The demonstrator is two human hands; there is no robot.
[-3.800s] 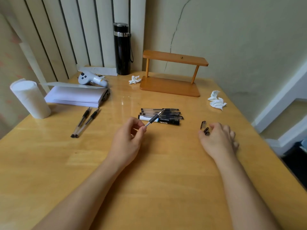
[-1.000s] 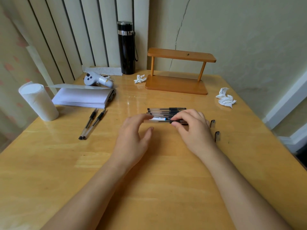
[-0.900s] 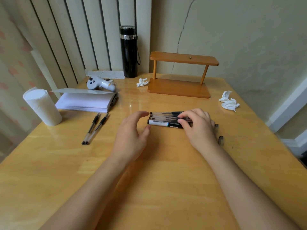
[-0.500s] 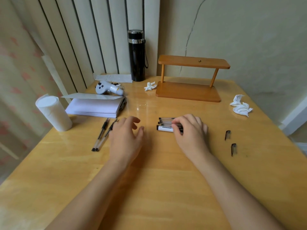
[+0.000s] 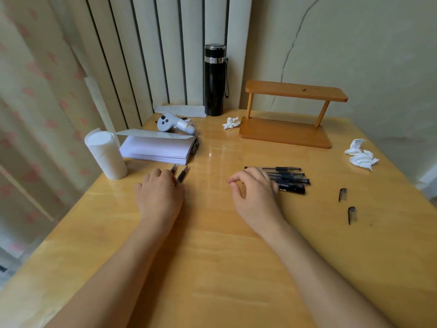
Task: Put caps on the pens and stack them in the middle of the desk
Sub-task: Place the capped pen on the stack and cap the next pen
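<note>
On the desk [image 5: 212, 268] our left hand [image 5: 159, 195] covers two pens [image 5: 181, 176]; whether it grips them, we cannot tell. Our right hand [image 5: 255, 197] lies loosely curled, empty, beside the stack [image 5: 289, 179].

A pile of black-and-clear capped gel pens [image 5: 287, 178] lies lengthwise left to right near the middle of the wooden bench [image 5: 212, 256]. Two slim black pens [image 5: 181, 176] lie parallel at the left, only their far ends showing. One small dark pen cap [image 5: 342, 194] and a second loose cap [image 5: 351, 215] lie apart, right of the pile.
</note>
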